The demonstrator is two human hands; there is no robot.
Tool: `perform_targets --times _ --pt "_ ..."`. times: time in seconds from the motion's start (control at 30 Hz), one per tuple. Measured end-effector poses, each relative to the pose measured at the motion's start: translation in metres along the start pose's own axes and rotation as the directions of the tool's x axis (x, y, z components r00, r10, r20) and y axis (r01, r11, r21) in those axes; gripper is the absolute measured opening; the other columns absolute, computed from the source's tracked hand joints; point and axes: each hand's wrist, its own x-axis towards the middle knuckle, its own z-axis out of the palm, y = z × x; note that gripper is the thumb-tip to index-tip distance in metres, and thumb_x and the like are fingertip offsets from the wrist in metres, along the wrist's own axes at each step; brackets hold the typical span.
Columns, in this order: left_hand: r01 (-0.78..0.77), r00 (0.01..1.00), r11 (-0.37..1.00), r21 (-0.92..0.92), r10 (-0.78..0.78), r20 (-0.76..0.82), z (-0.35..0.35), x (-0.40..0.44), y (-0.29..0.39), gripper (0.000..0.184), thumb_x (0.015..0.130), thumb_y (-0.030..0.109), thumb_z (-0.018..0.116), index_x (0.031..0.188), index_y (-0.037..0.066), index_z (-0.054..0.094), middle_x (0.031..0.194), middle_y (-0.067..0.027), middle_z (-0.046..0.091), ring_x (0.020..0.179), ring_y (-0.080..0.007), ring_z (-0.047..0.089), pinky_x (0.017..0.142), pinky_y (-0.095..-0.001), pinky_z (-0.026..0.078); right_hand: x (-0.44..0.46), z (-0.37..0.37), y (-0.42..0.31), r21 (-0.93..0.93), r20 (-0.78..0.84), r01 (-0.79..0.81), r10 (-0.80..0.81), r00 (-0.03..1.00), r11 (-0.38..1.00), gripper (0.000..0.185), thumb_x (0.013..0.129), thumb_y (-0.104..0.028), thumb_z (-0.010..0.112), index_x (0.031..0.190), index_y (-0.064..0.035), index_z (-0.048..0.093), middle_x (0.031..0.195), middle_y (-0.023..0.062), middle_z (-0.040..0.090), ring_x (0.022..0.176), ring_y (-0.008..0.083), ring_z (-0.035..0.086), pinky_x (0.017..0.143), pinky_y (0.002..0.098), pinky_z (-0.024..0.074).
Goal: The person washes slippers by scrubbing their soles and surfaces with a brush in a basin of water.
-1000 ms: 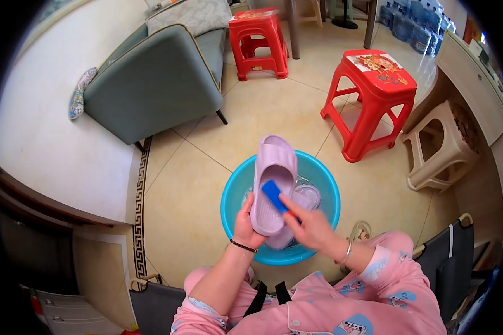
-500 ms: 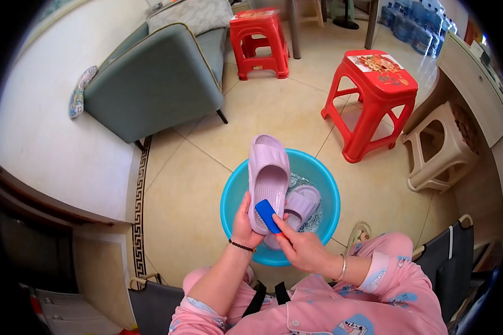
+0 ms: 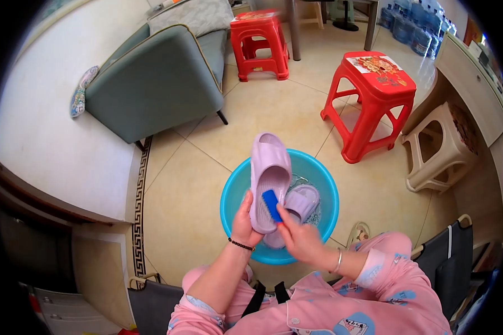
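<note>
My left hand (image 3: 245, 223) grips the heel end of a light purple slipper (image 3: 270, 153), holding it tilted over a turquoise basin (image 3: 225, 195) with its footbed facing me. In my right hand (image 3: 303, 237) is a blue scrub brush (image 3: 271, 205). Its pale bristles touch the footbed near the heel. A second purple slipper (image 3: 303, 202) lies in the basin among soapy water (image 3: 314, 219), partly hidden behind the raised one and my right hand.
A red stool (image 3: 374, 84) stands beyond the basin to the right, with a beige stool (image 3: 439, 148) beside it. Another red stool (image 3: 258, 44) is farther back. A grey-green sofa (image 3: 156, 84) is at the left. Blue water bottles (image 3: 416, 28) stand far right.
My right hand has moved the brush slightly up and to the right along the footbed, turning it more upright. The held slipper has shifted very little.
</note>
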Motion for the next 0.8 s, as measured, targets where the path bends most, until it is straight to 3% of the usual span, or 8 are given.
perform_targets --times 0.2,0.3,0.37,0.53,0.57,0.67,0.73,0.8 --pt "0.029 0.988 0.984 0.175 -0.001 -0.157 0.022 -0.003 -0.008 0.050 0.103 0.041 0.038 0.137 0.005 0.045 0.132 -0.0124 0.057 0.118 -0.0272 0.058 0.101 -0.0447 0.047 0.038 -0.018 0.017 0.135 -0.145 -0.079 0.098 0.985 0.988 0.047 0.097 -0.022 0.050 0.141 -0.0043 0.043 0.076 0.0264 0.063 0.065 0.0427 0.063 0.059 0.0494 0.0484" --pt "-0.012 0.985 0.999 0.050 0.020 -0.173 0.008 0.000 -0.004 0.052 0.103 0.042 0.036 0.138 0.004 0.044 0.133 -0.0145 0.056 0.119 -0.0305 0.057 0.102 -0.0469 0.047 0.010 0.010 0.015 0.215 -0.153 0.170 -0.139 0.978 0.962 0.051 0.097 -0.025 0.050 0.143 -0.0056 0.040 0.069 0.0260 0.062 0.060 0.0429 0.063 0.057 0.0524 0.0479" --pt "0.058 0.996 0.998 -0.019 -0.057 0.063 0.010 -0.003 0.003 0.054 0.103 0.043 0.035 0.138 0.003 0.044 0.134 -0.0171 0.055 0.119 -0.0340 0.056 0.102 -0.0487 0.046 -0.008 -0.002 -0.003 0.236 -0.050 0.123 -0.114 0.992 0.964 0.051 0.097 -0.024 0.051 0.143 -0.0060 0.041 0.068 0.0258 0.062 0.059 0.0429 0.062 0.056 0.0519 0.0478" --pt "0.040 0.995 0.986 -0.162 -0.054 -0.083 0.003 0.002 -0.006 0.052 0.103 0.040 0.036 0.140 0.004 0.040 0.134 -0.0150 0.054 0.115 -0.0345 0.059 0.096 -0.0527 0.049 0.018 -0.012 0.012 0.061 -0.110 0.010 -0.003 0.994 0.998 0.050 0.097 -0.024 0.051 0.143 -0.0066 0.042 0.066 0.0233 0.062 0.056 0.0410 0.062 0.055 0.0506 0.0482" --pt "0.055 0.997 0.992 -0.114 -0.060 -0.045 0.010 -0.001 -0.007 0.052 0.103 0.041 0.036 0.140 0.004 0.041 0.134 -0.0149 0.054 0.115 -0.0340 0.059 0.097 -0.0523 0.049 0.028 -0.017 0.017 0.173 -0.129 -0.036 0.059 0.990 0.984 0.051 0.096 -0.020 0.054 0.144 -0.0061 0.041 0.069 0.0236 0.062 0.060 0.0373 0.065 0.057 0.0425 0.0502" --pt "0.071 0.997 0.994 -0.083 -0.072 -0.010 0.014 0.001 -0.006 0.053 0.103 0.042 0.035 0.139 0.004 0.042 0.132 -0.0148 0.056 0.115 -0.0337 0.059 0.097 -0.0510 0.049 0.030 -0.010 0.027 0.314 -0.142 0.028 0.018 0.990 0.949 0.050 0.097 -0.027 0.050 0.142 -0.0062 0.043 0.070 0.0237 0.064 0.059 0.0397 0.064 0.057 0.0505 0.0488" --pt "0.041 0.994 0.993 -0.111 -0.052 -0.098 0.010 0.004 -0.004 0.052 0.103 0.043 0.035 0.139 0.005 0.043 0.130 -0.0139 0.057 0.115 -0.0318 0.059 0.097 -0.0485 0.050 0.009 -0.013 0.008 0.222 -0.080 0.017 0.001 0.997 0.975 0.052 0.097 -0.027 0.051 0.143 -0.0066 0.041 0.070 0.0234 0.064 0.058 0.0396 0.064 0.057 0.0510 0.0493" --pt "0.079 0.996 0.997 -0.024 -0.078 0.039 0.009 0.000 0.000 0.050 0.103 0.042 0.036 0.137 0.006 0.045 0.129 -0.0125 0.058 0.115 -0.0287 0.060 0.099 -0.0446 0.049 -0.007 -0.015 -0.008 0.060 0.105 0.039 -0.045 0.993 0.997 0.052 0.095 -0.022 0.055 0.144 -0.0061 0.041 0.065 0.0233 0.060 0.056 0.0403 0.062 0.055 0.0471 0.0487"
